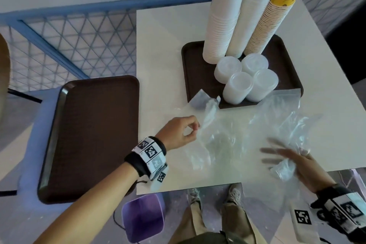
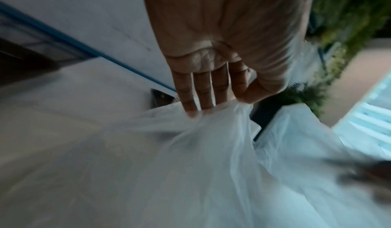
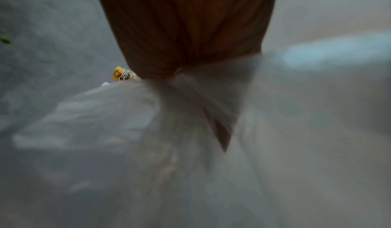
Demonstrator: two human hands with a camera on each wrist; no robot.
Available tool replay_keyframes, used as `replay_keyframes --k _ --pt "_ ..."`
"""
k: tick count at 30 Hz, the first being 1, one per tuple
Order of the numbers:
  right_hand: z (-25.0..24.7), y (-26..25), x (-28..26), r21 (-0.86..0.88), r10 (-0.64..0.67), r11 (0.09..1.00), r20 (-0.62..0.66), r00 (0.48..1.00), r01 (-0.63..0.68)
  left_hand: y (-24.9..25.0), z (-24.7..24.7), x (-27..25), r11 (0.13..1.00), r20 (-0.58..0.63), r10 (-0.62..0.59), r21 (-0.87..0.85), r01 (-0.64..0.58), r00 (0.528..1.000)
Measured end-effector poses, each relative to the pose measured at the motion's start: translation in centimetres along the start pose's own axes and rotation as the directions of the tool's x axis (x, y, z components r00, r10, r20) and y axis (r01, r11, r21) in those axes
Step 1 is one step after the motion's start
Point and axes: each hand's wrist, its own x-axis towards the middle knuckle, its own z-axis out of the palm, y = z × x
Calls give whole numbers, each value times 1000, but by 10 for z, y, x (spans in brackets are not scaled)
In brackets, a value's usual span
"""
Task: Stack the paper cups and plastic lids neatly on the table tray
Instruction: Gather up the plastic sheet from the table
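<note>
On the brown tray point(image 1: 191, 69) at the back of the white table stand three tall stacks of paper cups: two white point(image 1: 224, 16) and one with a yellow printed cup on top point(image 1: 272, 16). Several short stacks of clear plastic lids point(image 1: 245, 83) stand in front of them on the tray. A clear plastic bag point(image 1: 237, 136) lies crumpled across the table's front. My left hand point(image 1: 193, 128) pinches its left edge between thumb and fingers point(image 2: 209, 104). My right hand point(image 1: 285, 162) holds a bunched part of the plastic point(image 3: 190, 106) at the right, blurred.
A second brown tray point(image 1: 95, 134) lies empty on a seat left of the table. A purple bin point(image 1: 143, 218) stands on the floor under the table's front edge point(image 1: 188, 189). A blue mesh railing point(image 1: 79, 41) runs behind. My legs and shoes show below.
</note>
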Motion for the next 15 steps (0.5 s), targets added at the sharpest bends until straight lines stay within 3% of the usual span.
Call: replay_keyframes --k 4,6,7,11,13,15 --pt "-4 7 -8 9 -10 1000 -25 1000 10 0 40 22 922 217 49 366 -128 975" --pt "-3 10 -11 13 -8 1000 -37 999 9 -10 56 32 795 364 -60 581 -176 929" --pt "-3 12 -12 23 -8 1000 -38 999 9 -14 62 33 743 379 -100 644 -184 920" --pt "0 14 -19 51 -36 998 -32 999 38 -31 78 25 682 294 -92 715 -155 951" --pt "0 15 -19 21 -54 998 -14 998 55 -42 86 18 716 222 -9 682 -149 975" --pt "3 15 -17 4 -86 996 3 996 86 -38 80 10 842 109 2 535 -61 994"
